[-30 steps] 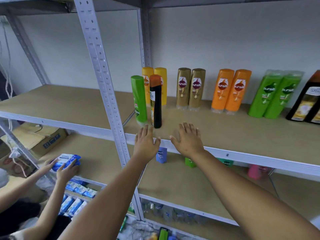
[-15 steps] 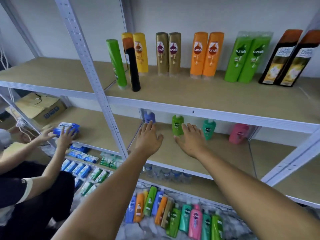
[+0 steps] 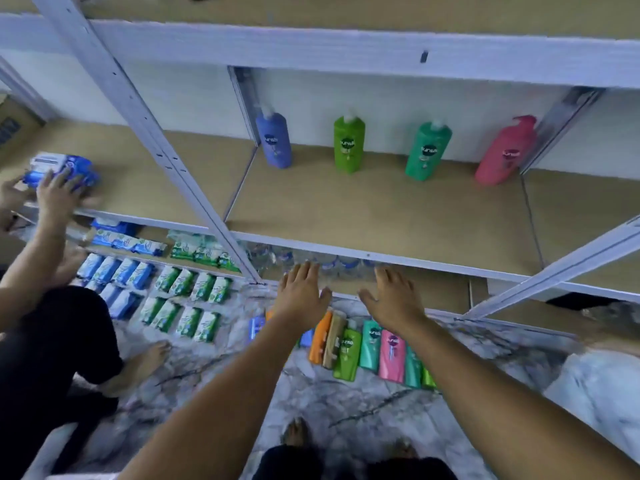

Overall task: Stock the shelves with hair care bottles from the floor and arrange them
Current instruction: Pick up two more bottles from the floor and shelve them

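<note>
My left hand (image 3: 300,294) and my right hand (image 3: 394,299) reach down side by side, fingers straight and spread, holding nothing. Just below them a row of hair care bottles lies on the marble floor, among them an orange one (image 3: 320,337), a green one (image 3: 348,351) and a pink one (image 3: 392,355); my arms hide part of the row. On the middle shelf (image 3: 381,216) stand pump bottles apart from each other: blue (image 3: 274,140), green (image 3: 349,143), teal (image 3: 428,150) and pink (image 3: 506,150).
A slanted metal shelf post (image 3: 166,157) runs down left of my hands. A second person at the left holds a blue pack (image 3: 60,169) on the shelf. Blue and green packets (image 3: 180,299) lie in rows on the floor. Clear bottles (image 3: 329,263) stand on the lowest shelf.
The view has tilted down from the top shelf to the floor. Both my hands have dropped from shelf height toward the bottles lying on the floor, still holding nothing.
</note>
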